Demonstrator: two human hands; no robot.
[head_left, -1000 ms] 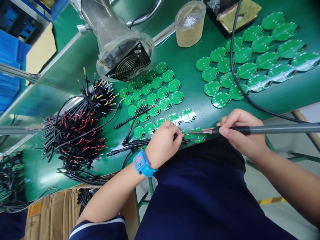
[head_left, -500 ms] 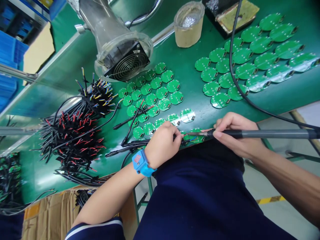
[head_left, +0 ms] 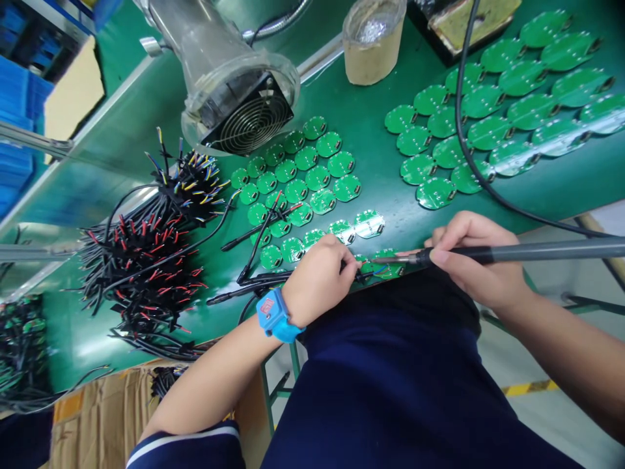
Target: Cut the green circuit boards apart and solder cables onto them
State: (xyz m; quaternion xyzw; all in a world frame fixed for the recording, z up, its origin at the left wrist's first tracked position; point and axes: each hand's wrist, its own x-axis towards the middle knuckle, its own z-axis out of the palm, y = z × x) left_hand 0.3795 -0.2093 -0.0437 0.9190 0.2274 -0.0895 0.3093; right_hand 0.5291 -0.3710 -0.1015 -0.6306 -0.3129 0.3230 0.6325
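At the table's front edge, my left hand [head_left: 319,277] is closed in a pinch on a black cable [head_left: 258,286]. Thin coloured wires stick out past its fingertips, over a green circuit board [head_left: 390,268]. My right hand [head_left: 481,264] is closed round a soldering iron [head_left: 547,251], held almost level. The iron's tip points left and lies over that board, close to the wires; whether it touches cannot be made out. My left fingers hide part of the board and the cable's end.
Round green boards lie in rows at mid-table and at right [head_left: 434,193]. A fume extractor [head_left: 249,117] hangs above the middle rows. Bundled cables [head_left: 141,273] are piled at left. A tub [head_left: 374,52] and sponge tray [head_left: 469,29] stand behind. The iron's cord [head_left: 461,124] crosses the right boards.
My right hand and the soldering iron have shifted slightly to the right. The left hand stays in place with the cable. The view has moved a little.
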